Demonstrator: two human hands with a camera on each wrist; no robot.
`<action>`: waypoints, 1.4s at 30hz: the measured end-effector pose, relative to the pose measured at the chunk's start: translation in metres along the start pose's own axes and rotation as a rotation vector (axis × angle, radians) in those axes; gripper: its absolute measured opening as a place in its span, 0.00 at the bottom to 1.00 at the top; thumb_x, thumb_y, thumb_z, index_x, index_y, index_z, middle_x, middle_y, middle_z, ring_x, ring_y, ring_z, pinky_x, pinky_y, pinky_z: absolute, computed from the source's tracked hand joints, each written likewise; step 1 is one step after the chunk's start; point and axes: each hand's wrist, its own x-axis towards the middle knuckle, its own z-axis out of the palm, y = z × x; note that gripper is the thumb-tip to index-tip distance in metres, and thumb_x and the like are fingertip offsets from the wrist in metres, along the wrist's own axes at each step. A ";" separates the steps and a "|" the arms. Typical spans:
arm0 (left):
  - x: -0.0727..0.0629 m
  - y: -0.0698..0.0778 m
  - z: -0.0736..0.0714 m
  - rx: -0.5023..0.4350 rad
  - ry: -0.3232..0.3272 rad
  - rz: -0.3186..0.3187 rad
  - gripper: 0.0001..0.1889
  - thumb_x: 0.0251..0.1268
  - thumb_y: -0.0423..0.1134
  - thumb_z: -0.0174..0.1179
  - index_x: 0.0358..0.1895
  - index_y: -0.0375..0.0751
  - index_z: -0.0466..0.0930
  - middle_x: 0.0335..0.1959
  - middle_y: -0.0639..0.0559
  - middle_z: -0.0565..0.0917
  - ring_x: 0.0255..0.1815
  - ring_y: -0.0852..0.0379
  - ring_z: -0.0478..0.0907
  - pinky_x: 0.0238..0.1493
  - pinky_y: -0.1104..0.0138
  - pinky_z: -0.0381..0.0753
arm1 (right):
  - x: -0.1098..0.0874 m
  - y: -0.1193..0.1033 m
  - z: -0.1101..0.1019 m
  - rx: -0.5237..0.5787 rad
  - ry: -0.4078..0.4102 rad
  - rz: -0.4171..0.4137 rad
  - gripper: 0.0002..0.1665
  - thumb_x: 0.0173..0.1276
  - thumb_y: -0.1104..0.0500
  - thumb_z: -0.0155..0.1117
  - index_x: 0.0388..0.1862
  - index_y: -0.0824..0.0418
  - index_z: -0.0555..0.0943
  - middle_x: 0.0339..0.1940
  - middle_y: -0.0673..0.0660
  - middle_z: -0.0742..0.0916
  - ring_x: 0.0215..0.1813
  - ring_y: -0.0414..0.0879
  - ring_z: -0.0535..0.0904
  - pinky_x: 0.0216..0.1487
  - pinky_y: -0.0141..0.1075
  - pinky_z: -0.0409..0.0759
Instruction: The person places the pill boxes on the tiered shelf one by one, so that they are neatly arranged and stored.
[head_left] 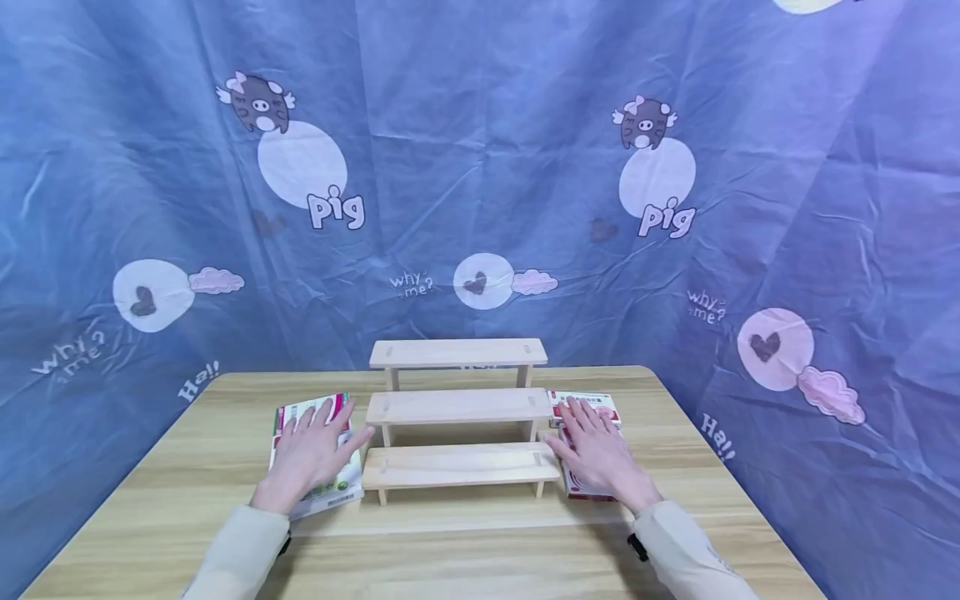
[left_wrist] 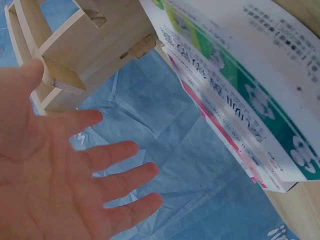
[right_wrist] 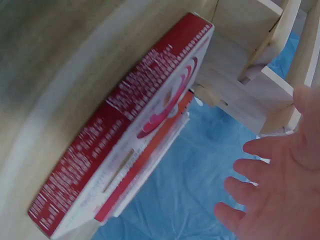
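My left hand [head_left: 311,457], palm down with fingers spread, is over the flat boxes left of the shelf; in the left wrist view a gap shows between palm and boxes. One is a white box with a green band [left_wrist: 235,75], the other a white box with a pink edge [left_wrist: 215,117]. On the right, my right hand [head_left: 596,450] is held the same way, above a red-and-white box [right_wrist: 120,120] and a second, orange-red-edged box [right_wrist: 150,175] beyond it. Neither hand holds anything. Between them stands a three-step wooden shelf [head_left: 459,406].
The shelf and boxes stand on a light wood-grain table [head_left: 450,558]. Behind and on both sides hangs a blue curtain [head_left: 487,192] printed with pigs, hearts and words. The shelf's upper step [head_left: 459,352] is near the table's back edge.
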 end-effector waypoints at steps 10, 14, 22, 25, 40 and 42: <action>0.006 -0.007 -0.002 -0.157 0.115 0.008 0.35 0.75 0.63 0.40 0.65 0.37 0.74 0.55 0.35 0.82 0.55 0.33 0.79 0.46 0.40 0.80 | 0.003 -0.001 0.004 0.394 0.213 0.049 0.26 0.73 0.43 0.57 0.57 0.58 0.82 0.52 0.57 0.88 0.51 0.51 0.85 0.56 0.48 0.82; 0.008 -0.015 -0.001 -0.291 0.144 -0.006 0.31 0.75 0.61 0.42 0.61 0.37 0.78 0.51 0.40 0.85 0.55 0.38 0.80 0.53 0.42 0.79 | 0.002 0.000 0.006 0.601 0.164 0.133 0.18 0.69 0.51 0.64 0.51 0.61 0.85 0.44 0.55 0.90 0.39 0.40 0.85 0.44 0.32 0.83; 0.011 -0.040 0.005 -0.544 0.053 -0.073 0.23 0.73 0.53 0.54 0.55 0.36 0.81 0.45 0.43 0.86 0.44 0.52 0.82 0.45 0.59 0.81 | -0.004 0.003 0.013 1.171 -0.065 0.275 0.22 0.68 0.64 0.63 0.57 0.76 0.76 0.53 0.67 0.85 0.42 0.44 0.84 0.49 0.40 0.86; 0.009 -0.052 0.007 -0.625 -0.012 -0.062 0.22 0.70 0.51 0.58 0.56 0.37 0.80 0.47 0.44 0.86 0.46 0.54 0.81 0.46 0.63 0.79 | -0.006 0.005 0.015 1.264 -0.109 0.278 0.25 0.66 0.67 0.63 0.59 0.78 0.74 0.55 0.65 0.84 0.44 0.39 0.82 0.49 0.33 0.85; -0.011 -0.093 0.006 -0.789 -0.205 0.116 0.26 0.60 0.37 0.68 0.59 0.28 0.75 0.50 0.37 0.84 0.48 0.55 0.81 0.46 0.74 0.80 | -0.008 0.009 0.022 1.421 -0.346 0.253 0.28 0.67 0.68 0.61 0.66 0.69 0.71 0.42 0.49 0.82 0.34 0.35 0.75 0.34 0.22 0.75; -0.015 -0.098 0.006 -0.766 -0.221 0.150 0.27 0.58 0.37 0.69 0.59 0.27 0.76 0.50 0.37 0.84 0.48 0.56 0.81 0.46 0.74 0.80 | -0.008 0.008 0.023 1.440 -0.361 0.260 0.28 0.66 0.69 0.61 0.66 0.69 0.71 0.41 0.50 0.83 0.34 0.36 0.77 0.35 0.24 0.78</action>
